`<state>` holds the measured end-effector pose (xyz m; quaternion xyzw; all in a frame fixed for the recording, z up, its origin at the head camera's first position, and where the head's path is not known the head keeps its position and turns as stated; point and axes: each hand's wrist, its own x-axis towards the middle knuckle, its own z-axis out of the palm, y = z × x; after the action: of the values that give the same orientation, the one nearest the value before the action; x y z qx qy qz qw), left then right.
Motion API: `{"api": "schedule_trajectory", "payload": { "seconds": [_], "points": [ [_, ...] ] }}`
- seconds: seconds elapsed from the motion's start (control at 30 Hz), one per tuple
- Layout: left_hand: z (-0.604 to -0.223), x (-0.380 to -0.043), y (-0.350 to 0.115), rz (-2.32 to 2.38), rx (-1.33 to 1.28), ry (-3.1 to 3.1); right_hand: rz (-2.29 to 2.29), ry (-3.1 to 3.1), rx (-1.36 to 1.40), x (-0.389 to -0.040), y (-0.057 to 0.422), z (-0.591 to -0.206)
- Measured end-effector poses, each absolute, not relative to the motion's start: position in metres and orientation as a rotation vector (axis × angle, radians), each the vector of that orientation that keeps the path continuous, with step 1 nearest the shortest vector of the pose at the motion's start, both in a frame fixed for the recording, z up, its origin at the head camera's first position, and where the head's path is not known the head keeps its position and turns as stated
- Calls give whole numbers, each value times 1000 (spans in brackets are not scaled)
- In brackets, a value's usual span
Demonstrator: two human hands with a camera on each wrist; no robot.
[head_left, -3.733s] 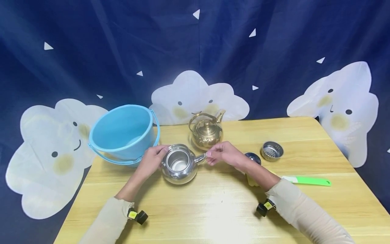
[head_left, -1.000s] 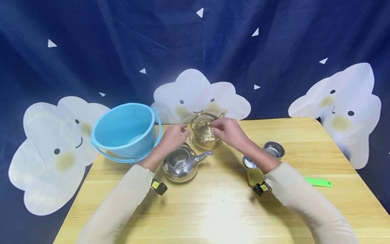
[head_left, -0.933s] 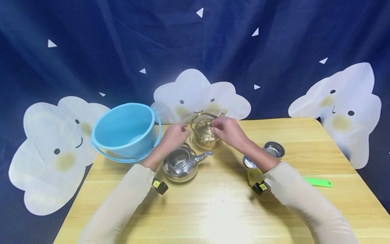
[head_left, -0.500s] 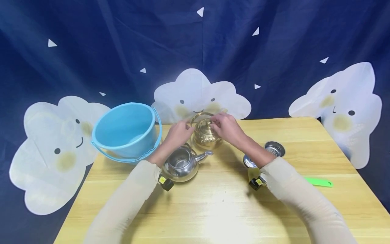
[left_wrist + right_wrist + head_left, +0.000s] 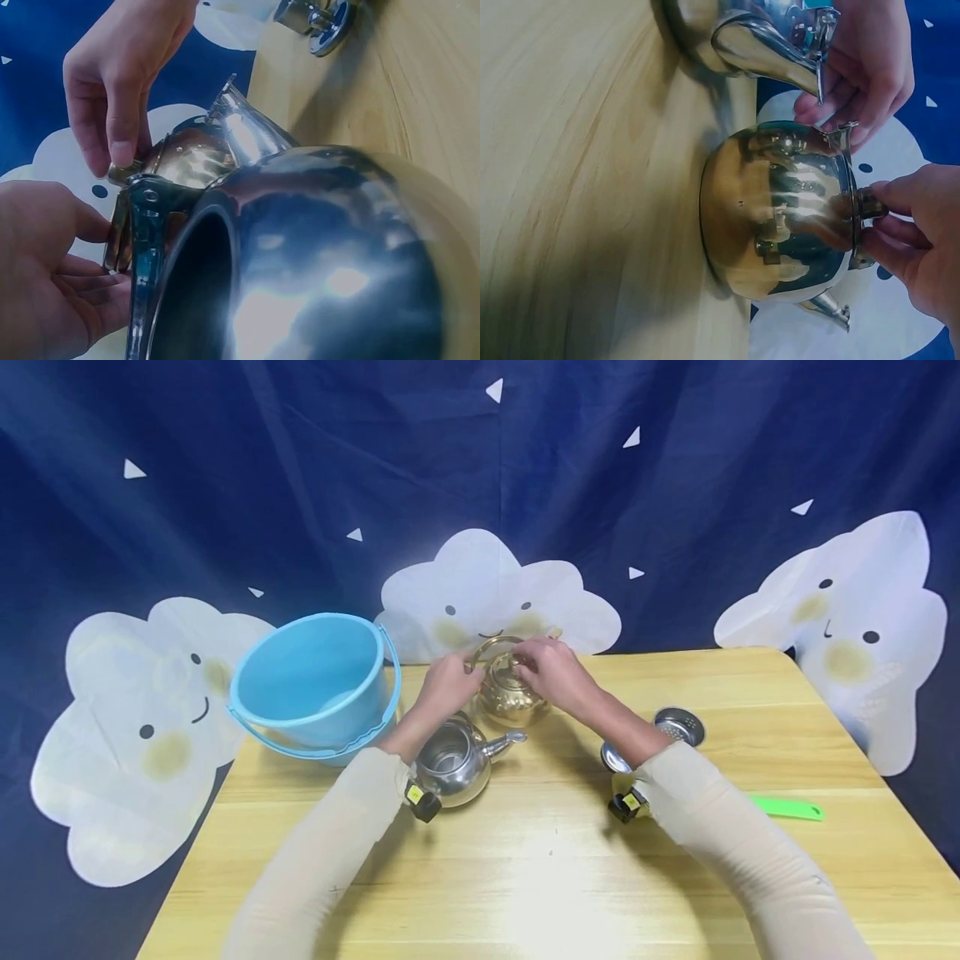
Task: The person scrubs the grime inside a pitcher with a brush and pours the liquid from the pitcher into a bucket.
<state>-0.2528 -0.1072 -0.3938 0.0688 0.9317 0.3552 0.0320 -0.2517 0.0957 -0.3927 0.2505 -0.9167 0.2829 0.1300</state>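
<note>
A gold kettle (image 5: 513, 706) stands upright near the back edge of the table, its lid seated on top. My left hand (image 5: 448, 683) holds its arched handle (image 5: 116, 234) at the left side, thumb and fingers around it. With thumb and fingertips, my right hand (image 5: 555, 670) pinches the lid's knob (image 5: 870, 202). In front of the gold kettle, under my left forearm, sits a silver kettle (image 5: 459, 781) with no lid and its spout toward the right. Part of the silver kettle is hidden by my left wrist.
A light blue bucket (image 5: 322, 693) stands at the left. Right of the kettles are a perforated metal strainer (image 5: 681, 727), a silver lid (image 5: 613, 758), a yellow item (image 5: 622, 783) partly under my right wrist, and a green handle (image 5: 787, 808). A dark blue curtain (image 5: 420, 460) hangs behind.
Both hands have left the silver kettle for the gold one. Over the last second, my left hand has moved right onto its handle, while my right hand has shifted slightly at the lid knob.
</note>
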Motion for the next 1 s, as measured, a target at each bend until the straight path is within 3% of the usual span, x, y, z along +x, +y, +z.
{"api": "schedule_trajectory", "payload": {
  "seconds": [1.0],
  "points": [
    [-397, -246, -94, 1123, 227, 2851, 788, -2619, 777, -234, 111, -396]
  ]
}}
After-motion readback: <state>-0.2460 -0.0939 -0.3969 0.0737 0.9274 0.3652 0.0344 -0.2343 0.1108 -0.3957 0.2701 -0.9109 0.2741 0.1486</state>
